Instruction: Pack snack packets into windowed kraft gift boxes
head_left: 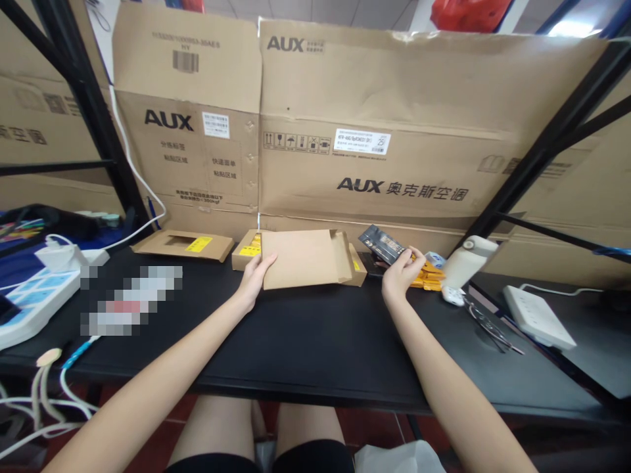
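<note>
My left hand (pixel 256 276) grips the left end of a small brown cardboard box (pixel 300 259), held up over the black desk. The flaps at the box's right end stand open. My right hand (pixel 401 272) is closed on a flat black packet (pixel 380 243) with light printing, tilted to the right of the box. Orange packets (pixel 428 281) lie just beyond and beside my right hand. Behind the held box, another cardboard box (pixel 240 257) with a yellow label is partly hidden. What is inside the held box does not show.
Left on the desk (pixel 315 348) are a flat carton (pixel 158 243) and a white power strip (pixel 34 295) with cables. A bottle (pixel 470 259), eyeglasses (pixel 488 325) and a white device (pixel 537 315) stand right. Large cardboard panels (pixel 315 85) wall the back between black metal posts.
</note>
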Motion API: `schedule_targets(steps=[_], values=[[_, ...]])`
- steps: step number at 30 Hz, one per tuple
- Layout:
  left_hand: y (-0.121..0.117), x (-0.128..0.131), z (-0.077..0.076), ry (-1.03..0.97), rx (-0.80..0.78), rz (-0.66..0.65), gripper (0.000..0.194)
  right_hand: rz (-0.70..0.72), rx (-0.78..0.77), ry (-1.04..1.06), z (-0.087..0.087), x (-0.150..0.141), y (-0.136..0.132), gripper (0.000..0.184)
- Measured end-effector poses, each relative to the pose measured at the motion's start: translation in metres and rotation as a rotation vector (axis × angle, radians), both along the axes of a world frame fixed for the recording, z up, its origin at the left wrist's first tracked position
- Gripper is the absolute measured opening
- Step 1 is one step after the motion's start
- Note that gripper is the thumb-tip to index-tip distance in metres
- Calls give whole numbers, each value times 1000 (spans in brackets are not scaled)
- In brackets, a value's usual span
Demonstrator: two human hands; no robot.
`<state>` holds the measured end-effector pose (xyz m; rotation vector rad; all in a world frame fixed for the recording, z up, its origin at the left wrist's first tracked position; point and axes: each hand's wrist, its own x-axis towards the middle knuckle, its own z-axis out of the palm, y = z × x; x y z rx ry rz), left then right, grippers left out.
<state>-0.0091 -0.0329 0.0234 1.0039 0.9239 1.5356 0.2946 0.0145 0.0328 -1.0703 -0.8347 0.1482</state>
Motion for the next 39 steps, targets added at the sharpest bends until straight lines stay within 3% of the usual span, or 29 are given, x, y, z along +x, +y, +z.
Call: schedule_targets(steps=[12,16,23,26,32,35,39], values=[[3,-1,-4,32,8,1,47,105,-31,10,1,-2,-3,39],[3,-1,-4,23,21,12,46,290,-88,148,1,-2,1,37],[7,-5,2,-177,-18,111,45,534,-200,332,6,-7,-1,35],[8,-6,2,-140,-25,152,45,618,-249,387,11,-10,-5,35],[5,-6,1,-28,-51,71,49,739,-266,449,13,-15,-9,33],[2,-5,4,-14,12,16,50,768,-276,516,14,-15,-10,23],[-4,-1,10,114,267,83,60,763,-295,591,17,-14,-9,17]])
